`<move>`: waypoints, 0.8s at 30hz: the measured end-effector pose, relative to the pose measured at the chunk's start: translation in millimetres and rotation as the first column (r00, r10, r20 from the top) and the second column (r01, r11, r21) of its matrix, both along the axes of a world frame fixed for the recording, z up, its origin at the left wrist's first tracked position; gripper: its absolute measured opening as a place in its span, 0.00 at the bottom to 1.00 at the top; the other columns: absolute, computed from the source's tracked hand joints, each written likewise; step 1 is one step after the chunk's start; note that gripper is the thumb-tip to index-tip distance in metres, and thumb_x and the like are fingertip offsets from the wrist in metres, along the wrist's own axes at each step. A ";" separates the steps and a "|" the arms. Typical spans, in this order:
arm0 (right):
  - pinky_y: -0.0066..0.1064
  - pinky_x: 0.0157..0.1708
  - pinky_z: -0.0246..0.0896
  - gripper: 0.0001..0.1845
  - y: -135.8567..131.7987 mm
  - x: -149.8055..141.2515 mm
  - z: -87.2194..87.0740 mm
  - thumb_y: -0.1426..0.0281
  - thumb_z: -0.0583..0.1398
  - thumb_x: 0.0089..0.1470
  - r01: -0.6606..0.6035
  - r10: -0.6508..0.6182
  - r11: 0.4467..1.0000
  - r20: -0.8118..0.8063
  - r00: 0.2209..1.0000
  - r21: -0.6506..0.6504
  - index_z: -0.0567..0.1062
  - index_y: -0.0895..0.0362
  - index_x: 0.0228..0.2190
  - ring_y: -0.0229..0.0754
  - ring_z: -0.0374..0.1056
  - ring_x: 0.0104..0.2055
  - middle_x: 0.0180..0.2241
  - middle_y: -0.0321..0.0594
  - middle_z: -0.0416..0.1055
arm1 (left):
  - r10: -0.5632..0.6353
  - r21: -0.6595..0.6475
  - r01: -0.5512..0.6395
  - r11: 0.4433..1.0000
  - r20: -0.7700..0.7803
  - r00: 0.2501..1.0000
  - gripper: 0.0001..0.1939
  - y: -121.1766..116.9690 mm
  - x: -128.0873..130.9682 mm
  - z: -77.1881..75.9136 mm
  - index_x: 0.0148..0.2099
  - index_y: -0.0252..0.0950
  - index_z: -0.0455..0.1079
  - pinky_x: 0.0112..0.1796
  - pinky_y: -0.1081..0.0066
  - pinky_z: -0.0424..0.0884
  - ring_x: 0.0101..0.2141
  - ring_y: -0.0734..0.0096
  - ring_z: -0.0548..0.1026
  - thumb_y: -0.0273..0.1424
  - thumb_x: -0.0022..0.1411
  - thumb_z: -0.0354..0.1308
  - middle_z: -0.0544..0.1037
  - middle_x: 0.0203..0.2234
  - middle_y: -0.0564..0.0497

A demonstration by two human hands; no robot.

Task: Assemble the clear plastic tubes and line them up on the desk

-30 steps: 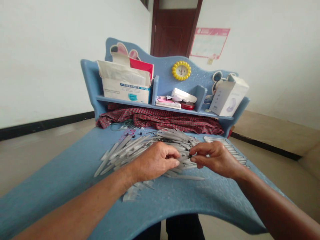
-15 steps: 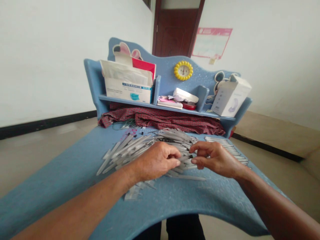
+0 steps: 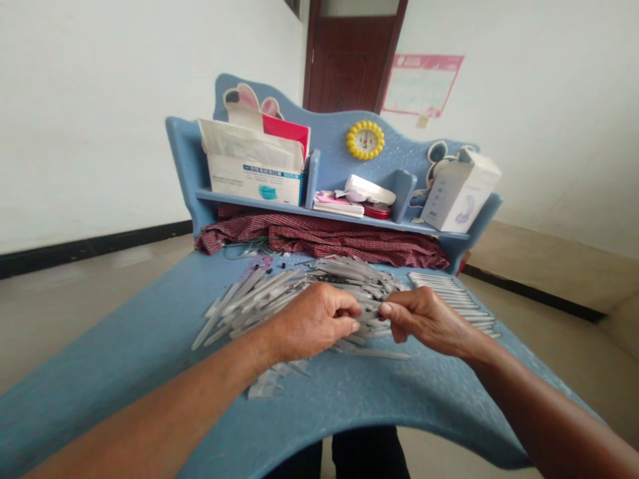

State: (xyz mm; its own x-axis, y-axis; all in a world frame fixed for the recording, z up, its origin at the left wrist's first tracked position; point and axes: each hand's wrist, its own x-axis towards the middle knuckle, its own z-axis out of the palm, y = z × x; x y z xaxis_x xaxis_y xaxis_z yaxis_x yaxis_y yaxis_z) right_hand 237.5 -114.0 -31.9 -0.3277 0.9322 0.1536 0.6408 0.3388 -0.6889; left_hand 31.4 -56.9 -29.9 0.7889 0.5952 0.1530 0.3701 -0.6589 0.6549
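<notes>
A heap of grey-white plastic pen tubes (image 3: 279, 293) lies across the middle of the blue desk (image 3: 349, 406). My left hand (image 3: 312, 322) is closed in a loose fist over the heap, its fingertips gripping one tube. My right hand (image 3: 429, 319) is closed in a pinch just to the right, thumb and forefinger meeting at the tube's end near the left fingertips. A neat row of tubes (image 3: 456, 299) lies side by side behind my right hand.
A red plaid cloth (image 3: 319, 239) is bunched under the desk's shelf. On the shelf stand a box of face masks (image 3: 254, 163), a small stack of papers (image 3: 339, 205) and a white carton (image 3: 459, 189). A yellow clock (image 3: 365, 140) is set in the backboard.
My right hand's fingers have closed from a looser spread into a tight pinch and moved slightly left toward my left hand. The left hand has stayed put.
</notes>
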 end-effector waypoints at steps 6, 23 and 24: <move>0.23 0.20 0.54 0.19 -0.2 -0.4 -1.7 0.57 0.56 0.56 0.022 -0.022 1.000 -0.011 1.000 -0.020 0.71 0.59 0.24 0.32 0.62 0.19 0.17 0.34 0.68 | 0.004 0.021 -0.004 1.000 0.001 1.000 0.07 0.1 -0.2 0.4 0.28 0.33 0.72 0.25 0.77 0.55 0.23 0.77 0.64 0.27 0.53 0.53 0.66 0.18 0.58; 0.23 0.20 0.54 0.19 -1.0 2.3 -6.1 0.56 0.57 0.55 0.028 -0.028 0.999 -0.028 0.999 -0.020 0.72 0.60 0.26 0.32 0.62 0.20 0.17 0.34 0.67 | -0.004 0.022 0.004 1.000 0.000 1.000 0.07 -0.6 0.6 0.1 0.29 0.33 0.73 0.25 0.78 0.56 0.23 0.76 0.65 0.26 0.53 0.54 0.67 0.19 0.57; 0.23 0.20 0.53 0.22 -1.2 2.1 -5.6 0.56 0.55 0.56 0.002 -0.002 1.000 -0.012 1.000 -0.009 0.71 0.60 0.22 0.32 0.61 0.20 0.17 0.35 0.66 | -0.008 0.026 0.008 1.000 0.000 1.000 0.07 -0.4 0.5 -0.1 0.29 0.33 0.73 0.25 0.78 0.56 0.23 0.76 0.65 0.26 0.53 0.54 0.67 0.19 0.57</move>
